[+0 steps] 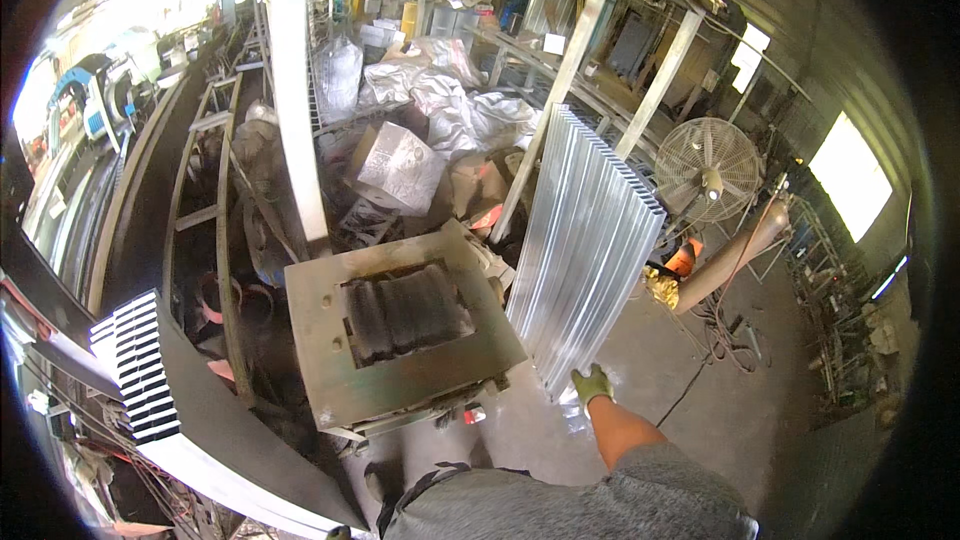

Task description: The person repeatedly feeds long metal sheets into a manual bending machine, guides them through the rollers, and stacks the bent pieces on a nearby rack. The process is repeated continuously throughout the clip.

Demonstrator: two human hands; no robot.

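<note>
My right hand, in a green work glove, reaches forward beside the lower end of a stack of ribbed silver metal profiles. Its fingers look spread, with nothing visible in them; whether they touch the profiles I cannot tell. The profiles lean upright against a post. Only a scrap of my left hand, gloved too, shows at the lower edge by a stack of long white-edged profiles; its fingers are hidden. Between the two stacks stands a metal machine table with a dark ridged roller in its opening.
A large round fan and a brown gas cylinder stand at the right, with hoses on the floor. White sacks and a carton pile up behind the table. A white post rises at the left.
</note>
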